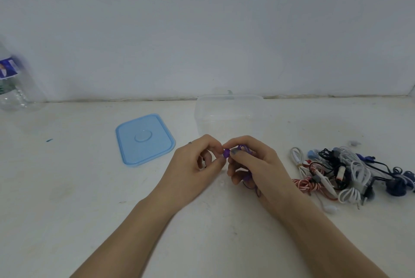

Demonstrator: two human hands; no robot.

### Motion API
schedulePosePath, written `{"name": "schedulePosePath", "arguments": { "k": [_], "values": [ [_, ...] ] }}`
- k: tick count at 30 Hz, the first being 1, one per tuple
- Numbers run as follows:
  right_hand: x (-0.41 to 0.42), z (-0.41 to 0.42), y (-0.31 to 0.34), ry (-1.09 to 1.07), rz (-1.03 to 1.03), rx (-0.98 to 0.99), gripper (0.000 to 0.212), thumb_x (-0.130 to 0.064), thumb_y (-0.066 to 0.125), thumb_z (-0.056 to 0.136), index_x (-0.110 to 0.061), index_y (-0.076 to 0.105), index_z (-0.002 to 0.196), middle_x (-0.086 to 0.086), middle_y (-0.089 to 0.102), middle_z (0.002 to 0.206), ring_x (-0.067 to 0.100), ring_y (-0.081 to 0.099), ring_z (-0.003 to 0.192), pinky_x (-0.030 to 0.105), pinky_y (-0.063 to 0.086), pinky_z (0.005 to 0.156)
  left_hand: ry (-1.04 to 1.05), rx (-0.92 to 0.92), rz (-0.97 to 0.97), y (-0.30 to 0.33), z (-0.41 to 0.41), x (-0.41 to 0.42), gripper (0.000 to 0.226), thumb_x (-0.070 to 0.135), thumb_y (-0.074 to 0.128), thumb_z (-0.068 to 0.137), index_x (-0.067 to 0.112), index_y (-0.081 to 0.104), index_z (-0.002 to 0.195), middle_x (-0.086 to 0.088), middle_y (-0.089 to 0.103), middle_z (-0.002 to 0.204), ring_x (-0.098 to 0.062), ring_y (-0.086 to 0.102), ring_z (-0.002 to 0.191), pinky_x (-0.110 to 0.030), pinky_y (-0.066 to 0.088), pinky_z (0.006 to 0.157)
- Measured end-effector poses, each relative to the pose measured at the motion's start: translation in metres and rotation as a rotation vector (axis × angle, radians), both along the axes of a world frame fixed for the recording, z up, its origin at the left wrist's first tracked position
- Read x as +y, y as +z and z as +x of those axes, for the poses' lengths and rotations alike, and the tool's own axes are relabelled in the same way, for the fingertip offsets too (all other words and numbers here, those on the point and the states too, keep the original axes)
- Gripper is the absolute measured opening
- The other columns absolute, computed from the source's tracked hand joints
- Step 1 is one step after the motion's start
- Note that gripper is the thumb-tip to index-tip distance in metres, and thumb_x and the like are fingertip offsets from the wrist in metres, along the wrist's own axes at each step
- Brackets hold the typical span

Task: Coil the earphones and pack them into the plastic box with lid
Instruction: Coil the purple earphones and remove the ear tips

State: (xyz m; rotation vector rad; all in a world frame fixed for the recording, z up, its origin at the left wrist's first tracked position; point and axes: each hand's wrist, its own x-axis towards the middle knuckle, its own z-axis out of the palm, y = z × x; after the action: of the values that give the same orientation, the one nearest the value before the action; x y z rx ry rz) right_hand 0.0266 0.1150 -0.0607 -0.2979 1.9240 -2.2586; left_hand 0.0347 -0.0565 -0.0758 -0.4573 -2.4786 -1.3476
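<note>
Purple earphones (pixel 226 153) sit between my two hands at the middle of the white table. My right hand (pixel 253 165) grips the bundled purple cord, part of which hangs below the palm. My left hand (pixel 197 165) pinches the purple earbud end with thumb and forefinger. The clear plastic box (pixel 229 113) stands open just behind my hands, against the wall. Its blue lid (pixel 144 139) lies flat on the table to the left of the box.
A tangled pile of several earphones and cables (pixel 341 174), white, red, black and blue, lies to the right. A clear water bottle (pixel 11 80) stands at the far left by the wall. The wall runs along the table's back edge.
</note>
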Motion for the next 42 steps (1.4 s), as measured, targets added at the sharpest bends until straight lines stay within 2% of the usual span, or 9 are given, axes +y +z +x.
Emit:
{"name": "schedulePosePath", "arguments": {
  "k": [4, 8, 12, 18, 24, 29, 32, 35, 42],
  "values": [
    [0.001, 0.004, 0.002, -0.020, 0.035, 0.028, 0.009, 0.001, 0.064, 0.091, -0.005, 0.069, 0.095, 0.009, 0.061, 0.065, 0.016, 0.056, 0.051, 0.015, 0.040, 0.042, 0.007, 0.013, -0.004, 0.002, 0.002, 0.001, 0.014, 0.015, 0.071, 0.092, 0.026, 0.063, 0.089, 0.003, 0.060, 0.072, -0.013, 0.052, 0.067, -0.026, 0.044, 0.062],
    [0.000, 0.002, -0.001, -0.064, 0.005, 0.010, 0.006, 0.001, 0.065, 0.090, -0.004, 0.067, 0.092, 0.015, 0.062, 0.068, 0.019, 0.057, 0.052, 0.018, 0.042, 0.043, 0.007, 0.018, 0.003, 0.006, 0.004, 0.003, 0.014, 0.010, 0.072, 0.091, 0.022, 0.064, 0.090, 0.008, 0.062, 0.074, -0.009, 0.051, 0.066, -0.015, 0.040, 0.062],
    [0.000, 0.000, -0.003, -0.060, 0.017, 0.016, 0.003, 0.000, 0.067, 0.088, -0.003, 0.067, 0.089, 0.015, 0.065, 0.071, 0.020, 0.058, 0.054, 0.021, 0.044, 0.045, -0.012, 0.019, -0.012, 0.007, 0.005, 0.003, 0.017, 0.004, 0.070, 0.090, 0.019, 0.064, 0.092, 0.014, 0.065, 0.082, -0.011, 0.055, 0.069, -0.013, 0.039, 0.064],
    [0.001, 0.000, -0.006, -0.084, 0.038, 0.047, 0.005, -0.002, 0.068, 0.085, -0.007, 0.069, 0.088, 0.026, 0.067, 0.078, 0.022, 0.058, 0.056, 0.027, 0.048, 0.051, -0.007, 0.008, -0.014, 0.009, 0.006, 0.004, 0.021, 0.000, 0.070, 0.086, 0.019, 0.064, 0.091, 0.019, 0.064, 0.080, -0.009, 0.055, 0.068, -0.011, 0.038, 0.063],
    [0.000, -0.001, -0.008, -0.091, 0.052, 0.061, 0.007, -0.003, 0.069, 0.085, -0.009, 0.071, 0.088, 0.022, 0.068, 0.077, 0.023, 0.059, 0.058, 0.027, 0.049, 0.052, -0.008, 0.029, -0.021, 0.009, 0.005, 0.003, 0.021, -0.003, 0.065, 0.089, 0.017, 0.064, 0.092, 0.023, 0.063, 0.079, -0.012, 0.054, 0.069, -0.011, 0.039, 0.066],
    [0.001, -0.002, -0.007, -0.109, 0.015, 0.007, 0.004, -0.002, 0.069, 0.087, -0.005, 0.071, 0.088, 0.010, 0.060, 0.064, 0.020, 0.053, 0.052, 0.017, 0.039, 0.043, 0.001, 0.025, -0.016, 0.010, 0.006, 0.004, 0.021, 0.001, 0.068, 0.089, 0.021, 0.066, 0.094, 0.020, 0.064, 0.080, -0.008, 0.054, 0.068, -0.011, 0.039, 0.066],
    [0.002, -0.004, -0.008, -0.096, -0.016, -0.021, 0.003, -0.002, 0.068, 0.087, -0.002, 0.070, 0.089, 0.013, 0.056, 0.062, 0.021, 0.048, 0.051, 0.018, 0.038, 0.043, 0.002, 0.033, -0.007, 0.011, 0.006, 0.003, 0.020, 0.003, 0.070, 0.090, 0.022, 0.068, 0.096, 0.017, 0.065, 0.079, -0.009, 0.053, 0.068, -0.011, 0.039, 0.066],
    [0.004, -0.005, -0.008, -0.074, -0.032, -0.042, 0.006, -0.002, 0.068, 0.088, 0.002, 0.070, 0.092, 0.015, 0.053, 0.061, 0.020, 0.045, 0.048, 0.018, 0.036, 0.041, 0.009, 0.040, -0.015, 0.014, 0.008, 0.003, 0.021, 0.004, 0.072, 0.089, 0.023, 0.071, 0.097, 0.023, 0.063, 0.076, -0.006, 0.053, 0.068, -0.010, 0.038, 0.065],
    [0.005, -0.008, -0.011, -0.070, -0.030, -0.065, 0.006, -0.008, 0.071, 0.086, -0.008, 0.065, 0.087, 0.012, 0.053, 0.061, 0.019, 0.042, 0.045, 0.021, 0.027, 0.041, -0.001, 0.024, -0.010, 0.016, 0.008, 0.002, 0.015, 0.014, 0.072, 0.092, 0.028, 0.072, 0.095, 0.020, 0.065, 0.076, -0.011, 0.057, 0.072, -0.011, 0.040, 0.067]
  ]
}}
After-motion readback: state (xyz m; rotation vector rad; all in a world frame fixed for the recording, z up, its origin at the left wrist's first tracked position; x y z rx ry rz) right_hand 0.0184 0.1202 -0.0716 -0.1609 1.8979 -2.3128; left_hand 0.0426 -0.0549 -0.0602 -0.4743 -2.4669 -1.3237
